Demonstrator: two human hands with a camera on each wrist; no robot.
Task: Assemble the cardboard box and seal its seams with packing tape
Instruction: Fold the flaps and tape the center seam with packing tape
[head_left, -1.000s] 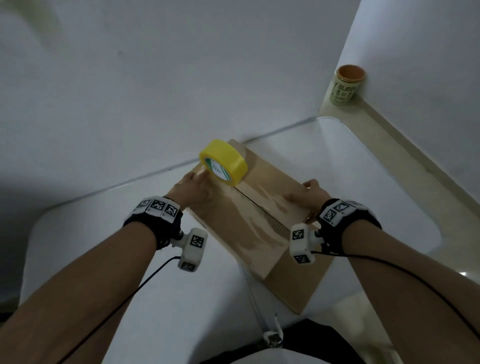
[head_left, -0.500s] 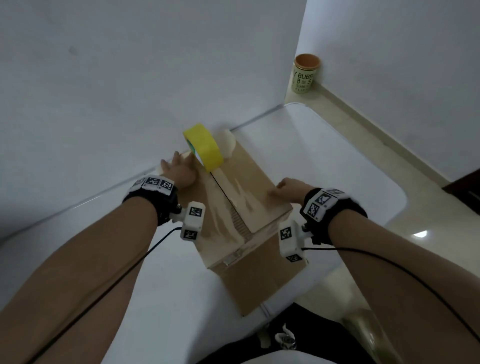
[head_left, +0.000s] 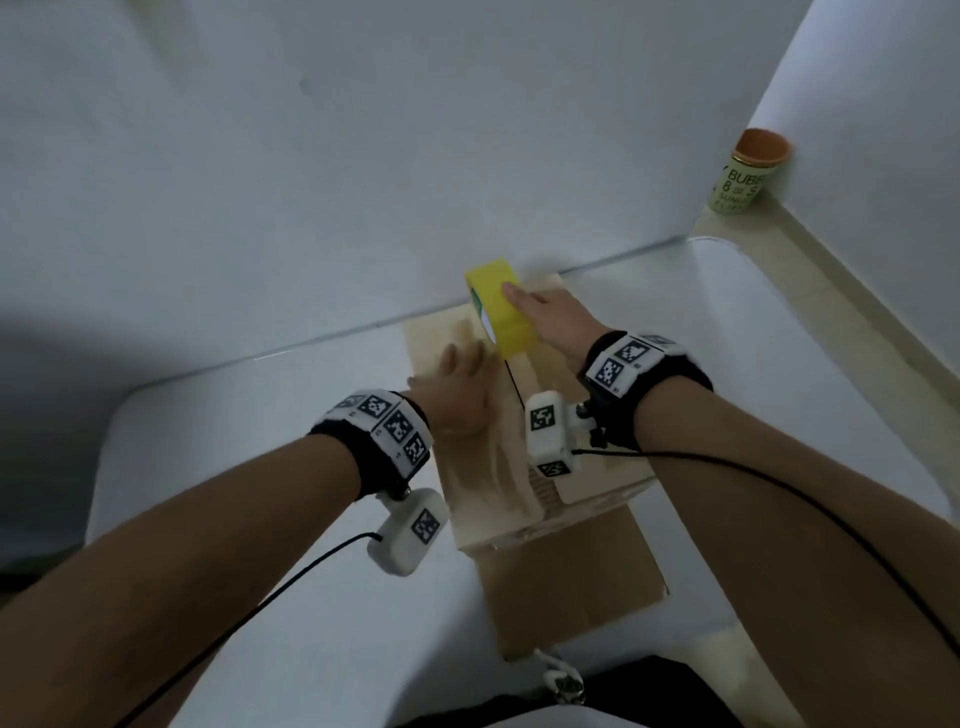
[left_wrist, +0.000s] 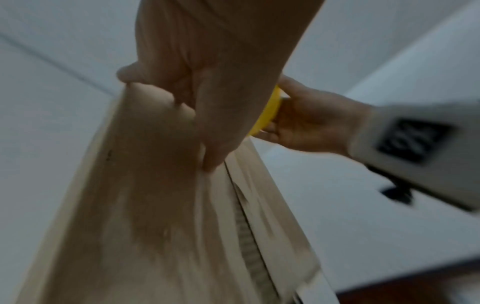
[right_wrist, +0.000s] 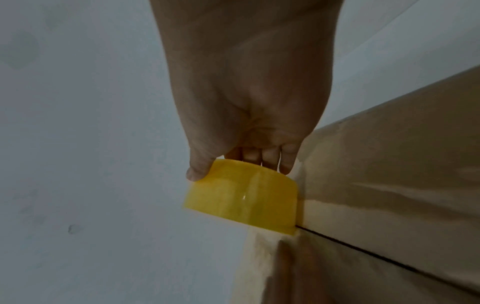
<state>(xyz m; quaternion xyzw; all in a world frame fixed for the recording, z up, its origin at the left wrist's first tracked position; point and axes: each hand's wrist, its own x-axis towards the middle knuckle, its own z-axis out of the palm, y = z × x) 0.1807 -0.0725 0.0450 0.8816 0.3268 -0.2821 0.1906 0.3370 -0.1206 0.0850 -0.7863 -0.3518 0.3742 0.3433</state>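
Head view showed the cardboard box (head_left: 519, 467) on the white counter (head_left: 260, 571), its centre seam (head_left: 514, 387) running away from the person toward the wall (head_left: 363, 156). Right hand (head_left: 556, 322) gripped the yellow tape roll (head_left: 498, 306) at the seam's far end, fingers curled around it. Left hand (head_left: 457, 395) lay with fingers seemingly flat on the left flap (head_left: 483, 467), just beside the roll.
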